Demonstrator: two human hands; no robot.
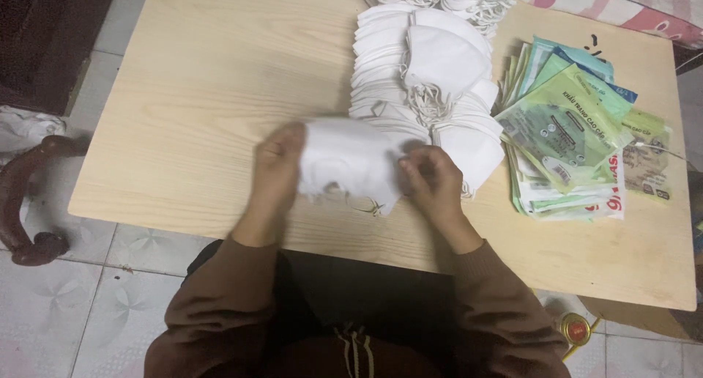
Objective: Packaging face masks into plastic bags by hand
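At frame centre, left hand (274,165) and right hand (432,180) pinch opposite edges of a white face mask (344,165), holding it flat above the wooden table (198,92); mask stack (425,85) and printed sleeves (571,136) lie within reach, upper right.

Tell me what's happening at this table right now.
A person in brown sleeves holds a white face mask between the left hand and right hand over a light wooden table. Beside it lies a pile of white masks, with a stack of green plastic packets further right.
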